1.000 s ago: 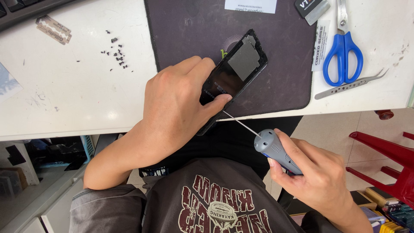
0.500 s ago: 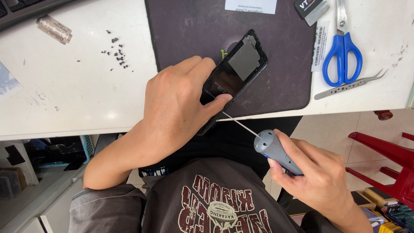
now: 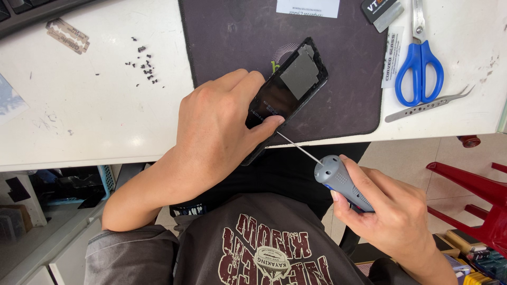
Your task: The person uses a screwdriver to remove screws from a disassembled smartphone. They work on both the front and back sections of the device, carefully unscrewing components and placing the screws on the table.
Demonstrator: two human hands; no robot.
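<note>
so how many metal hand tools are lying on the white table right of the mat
2: blue-handled scissors lie at the upper right, and metal tweezers just below them, angled toward the table edge. More may lie outside the frame.

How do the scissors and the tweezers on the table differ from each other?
The scissors have blue plastic handles and lie almost straight up the picture; the tweezers are bare grey metal and lie slanted. The scissors are broader, with two finger loops; the tweezers are thin and end in a fine point. Both rest on the white table, right of the dark mat, untouched by either hand.
</note>
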